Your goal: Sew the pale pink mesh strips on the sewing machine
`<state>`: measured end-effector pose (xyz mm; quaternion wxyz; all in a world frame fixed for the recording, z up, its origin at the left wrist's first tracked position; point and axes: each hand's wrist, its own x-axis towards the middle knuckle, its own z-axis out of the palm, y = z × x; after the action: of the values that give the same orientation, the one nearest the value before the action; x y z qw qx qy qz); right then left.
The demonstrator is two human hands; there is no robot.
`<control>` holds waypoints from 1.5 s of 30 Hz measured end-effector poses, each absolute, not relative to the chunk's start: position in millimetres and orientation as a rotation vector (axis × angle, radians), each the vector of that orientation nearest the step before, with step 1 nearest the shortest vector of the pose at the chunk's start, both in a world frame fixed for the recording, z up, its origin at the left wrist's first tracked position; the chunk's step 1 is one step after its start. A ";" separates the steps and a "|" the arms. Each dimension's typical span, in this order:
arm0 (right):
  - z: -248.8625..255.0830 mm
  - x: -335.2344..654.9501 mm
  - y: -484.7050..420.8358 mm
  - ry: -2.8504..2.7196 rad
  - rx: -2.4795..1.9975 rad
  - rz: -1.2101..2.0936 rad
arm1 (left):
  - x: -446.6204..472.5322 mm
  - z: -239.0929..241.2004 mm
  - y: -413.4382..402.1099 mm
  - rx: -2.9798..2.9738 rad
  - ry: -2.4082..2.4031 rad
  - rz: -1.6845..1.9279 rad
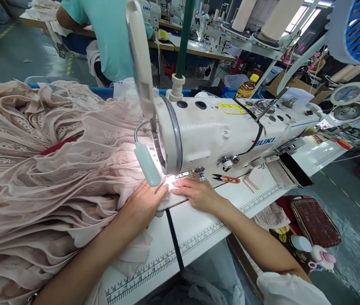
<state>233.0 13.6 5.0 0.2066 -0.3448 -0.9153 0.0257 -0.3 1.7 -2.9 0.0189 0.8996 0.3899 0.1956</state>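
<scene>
Cloth (103,163): heaped left of sewing machine (199,131), running in to its needle end.
Left hand (146,198): fingertips at cloth under machine head; grip can't tell.
Right hand (200,195): beside it, fingers stretched; pinching, can't tell.
Progress: probably mid-piece; heap's done/left split unreadable.

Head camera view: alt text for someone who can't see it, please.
A person's left hand and right hand rest close together at the needle end of a white sewing machine, beside a heap of pale pink fabric. Orange-handled snips lie to the right.
</scene>
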 end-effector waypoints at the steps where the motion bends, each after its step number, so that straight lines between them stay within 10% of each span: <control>1: 5.8 232.2 13.7 -2.538 -0.966 0.076 | -0.3 -2.8 2.6 2.799 1.214 0.599; 34: 20.6 211.4 15.0 -2.821 -1.479 0.092 | 10.0 14.4 -4.1 2.953 1.389 0.880; 45: 13.8 210.6 26.1 -2.731 -1.710 0.154 | 24.7 37.0 -13.0 2.486 1.824 -0.060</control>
<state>210.6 26.1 13.8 -0.0422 -0.5296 -0.8459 0.0476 24.7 -13.0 37.0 0.0288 0.8058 0.5911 -0.0196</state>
